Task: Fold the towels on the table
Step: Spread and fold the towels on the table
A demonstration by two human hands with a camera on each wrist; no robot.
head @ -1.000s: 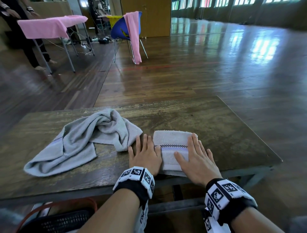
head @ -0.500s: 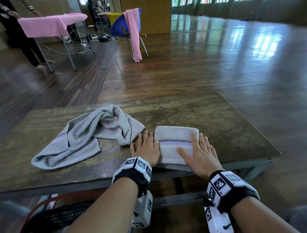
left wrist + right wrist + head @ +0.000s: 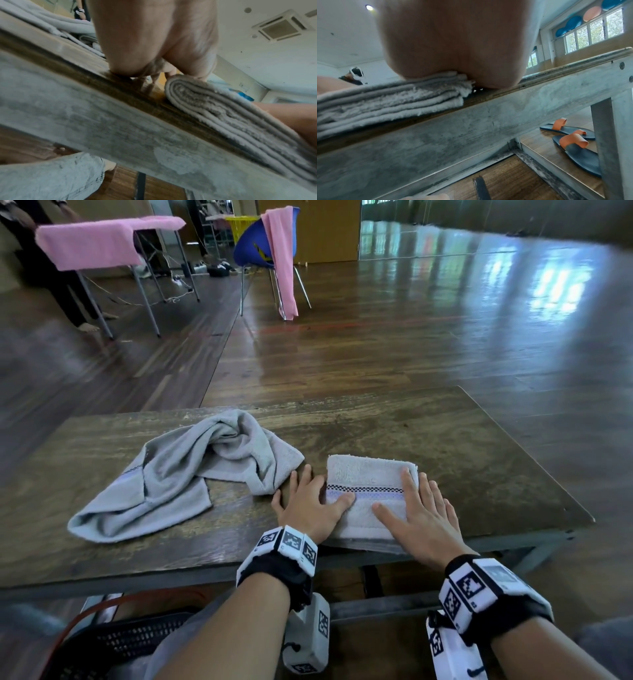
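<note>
A folded grey towel (image 3: pixel 368 474) with a checked and lilac band lies at the near edge of the wooden table (image 3: pixel 462 446). My left hand (image 3: pixel 310 498) lies flat against its left side, thumb on the towel. My right hand (image 3: pixel 418 508) lies flat on its right side, fingers straight. The wrist views show the towel's stacked layers (image 3: pixel 231 115) (image 3: pixel 388 100) under each palm. A second grey towel (image 3: pixel 185 470) lies crumpled on the table to the left, untouched.
A black basket with an orange rim (image 3: pixel 113 642) sits below the table's near left. Orange-strapped sandals (image 3: pixel 570 138) lie on the floor under the table. Farther off stand a pink-draped table (image 3: pixel 99 244), a blue chair with a pink towel (image 3: pixel 274 248), and a person (image 3: pixel 51 285).
Both hands have stayed flat at the folded towel's sides. The left thumb has come a little further onto the towel. The head view has shifted slightly.
</note>
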